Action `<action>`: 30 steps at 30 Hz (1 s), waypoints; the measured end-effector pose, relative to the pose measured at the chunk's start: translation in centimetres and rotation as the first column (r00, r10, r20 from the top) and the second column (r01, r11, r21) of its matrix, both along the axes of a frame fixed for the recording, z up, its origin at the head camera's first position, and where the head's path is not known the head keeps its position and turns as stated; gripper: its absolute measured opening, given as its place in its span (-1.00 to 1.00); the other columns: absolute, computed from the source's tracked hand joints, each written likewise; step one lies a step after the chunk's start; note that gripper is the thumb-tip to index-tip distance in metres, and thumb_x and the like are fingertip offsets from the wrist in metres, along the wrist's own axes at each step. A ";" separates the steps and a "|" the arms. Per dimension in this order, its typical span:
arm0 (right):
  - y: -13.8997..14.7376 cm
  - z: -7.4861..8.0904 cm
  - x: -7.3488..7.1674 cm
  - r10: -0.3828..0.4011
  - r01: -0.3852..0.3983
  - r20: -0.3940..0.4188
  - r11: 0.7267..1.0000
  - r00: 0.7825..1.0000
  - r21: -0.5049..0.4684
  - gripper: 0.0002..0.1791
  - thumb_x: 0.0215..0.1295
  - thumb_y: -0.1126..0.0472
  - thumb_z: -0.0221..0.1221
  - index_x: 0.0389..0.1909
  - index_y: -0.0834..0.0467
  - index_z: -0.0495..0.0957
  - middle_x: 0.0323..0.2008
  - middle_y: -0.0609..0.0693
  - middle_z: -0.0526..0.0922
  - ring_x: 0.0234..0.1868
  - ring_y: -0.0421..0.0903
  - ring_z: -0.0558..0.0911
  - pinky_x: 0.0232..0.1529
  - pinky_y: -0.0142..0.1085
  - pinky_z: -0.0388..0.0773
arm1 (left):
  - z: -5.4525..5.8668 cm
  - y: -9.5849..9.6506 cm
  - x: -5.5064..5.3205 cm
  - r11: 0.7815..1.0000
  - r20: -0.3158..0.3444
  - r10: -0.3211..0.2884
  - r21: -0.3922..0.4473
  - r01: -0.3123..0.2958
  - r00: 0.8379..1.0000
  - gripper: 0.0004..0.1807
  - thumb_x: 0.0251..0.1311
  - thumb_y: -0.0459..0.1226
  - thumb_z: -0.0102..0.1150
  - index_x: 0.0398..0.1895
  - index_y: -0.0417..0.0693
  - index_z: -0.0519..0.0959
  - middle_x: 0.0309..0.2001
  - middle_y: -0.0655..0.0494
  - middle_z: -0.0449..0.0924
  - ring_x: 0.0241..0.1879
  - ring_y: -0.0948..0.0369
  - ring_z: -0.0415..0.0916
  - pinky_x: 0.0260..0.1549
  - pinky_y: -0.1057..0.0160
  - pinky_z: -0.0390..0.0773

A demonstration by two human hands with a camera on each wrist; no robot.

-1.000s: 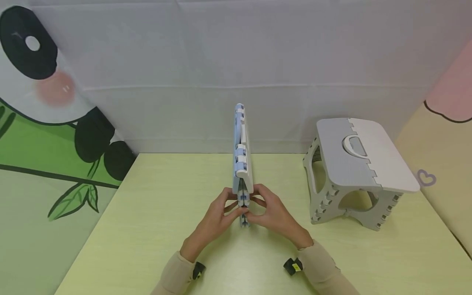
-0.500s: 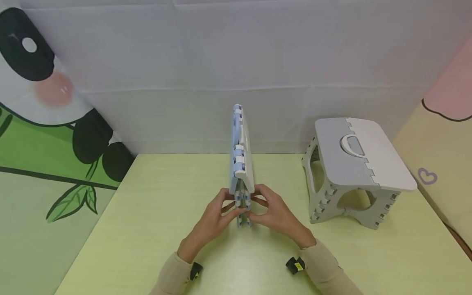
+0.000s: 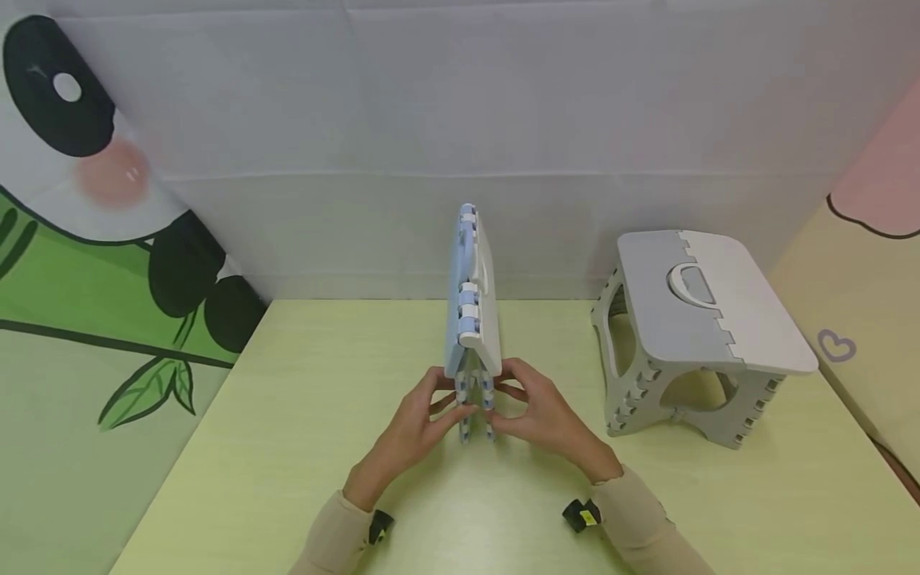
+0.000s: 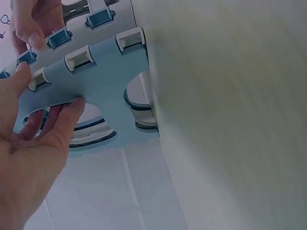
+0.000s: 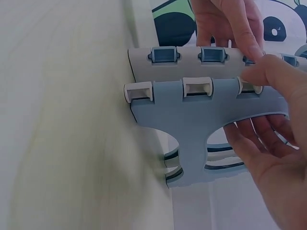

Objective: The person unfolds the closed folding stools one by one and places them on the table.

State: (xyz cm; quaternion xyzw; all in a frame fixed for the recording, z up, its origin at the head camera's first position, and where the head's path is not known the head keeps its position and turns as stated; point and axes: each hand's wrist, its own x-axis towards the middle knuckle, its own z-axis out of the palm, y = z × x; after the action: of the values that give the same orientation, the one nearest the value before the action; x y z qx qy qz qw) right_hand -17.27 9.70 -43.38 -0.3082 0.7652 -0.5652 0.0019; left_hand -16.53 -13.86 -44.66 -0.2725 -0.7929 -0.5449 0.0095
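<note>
A blue and white folding step stool stands partly unfolded on the table, its two top halves forming a narrow inverted V. My left hand grips the left leg panel near its hinged edge. On the other side, my right hand holds the right leg panel the same way. In the left wrist view, fingers of the left hand reach through the cutout of the leg panel, thumb at its hinge edge. The right wrist view has the right hand curled round its leg panel.
A grey and white folding stool stands fully unfolded at the right of the pale yellow table. White cloth hangs behind the table's far edge. Cartoon-printed walls flank the sides.
Both hands have drawn slightly apart, and the stool's leg panels have parted with them. The top halves now spread wider, and a gap shows between the legs. The grey stool stays put.
</note>
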 end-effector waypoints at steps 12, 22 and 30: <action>0.9 0.1 0.0 -0.010 0.010 0.001 1.000 1.000 0.005 -0.30 0.11 0.56 0.39 0.28 0.23 0.40 0.20 0.10 0.52 0.18 0.09 0.56 0.22 -0.01 0.56 | 0.1 -0.1 0.0 1.000 0.018 0.000 0.011 0.000 1.000 -0.50 0.35 -0.30 0.35 0.24 -0.18 0.35 0.20 -0.05 0.51 0.19 0.01 0.53 0.16 -0.02 0.58; 1.7 0.0 0.0 -0.017 0.017 0.022 1.000 1.000 0.012 -0.33 0.12 0.53 0.40 0.26 0.27 0.42 0.18 0.14 0.53 0.17 0.08 0.56 0.22 -0.01 0.55 | 0.2 -0.3 0.0 1.000 0.037 0.006 0.007 -0.007 0.999 -0.47 0.33 -0.30 0.36 0.26 -0.17 0.34 0.22 -0.06 0.50 0.19 0.02 0.53 0.17 -0.01 0.57; 2.3 0.1 0.0 -0.022 0.021 0.023 1.000 0.999 0.004 -0.36 0.10 0.55 0.39 0.22 0.23 0.45 0.13 0.09 0.55 0.15 0.05 0.57 0.22 -0.08 0.56 | 0.0 -0.5 0.0 1.000 0.021 0.013 0.003 -0.013 1.000 -0.49 0.32 -0.31 0.37 0.23 -0.19 0.35 0.18 -0.07 0.52 0.17 0.00 0.54 0.14 -0.03 0.59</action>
State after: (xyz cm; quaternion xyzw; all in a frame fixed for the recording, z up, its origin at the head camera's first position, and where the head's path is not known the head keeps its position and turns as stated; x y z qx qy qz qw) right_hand -17.25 12.04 -43.29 -0.2933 0.7694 -0.5675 0.0053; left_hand -16.52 -14.37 -44.63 -0.2617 -0.7938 -0.5490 0.0054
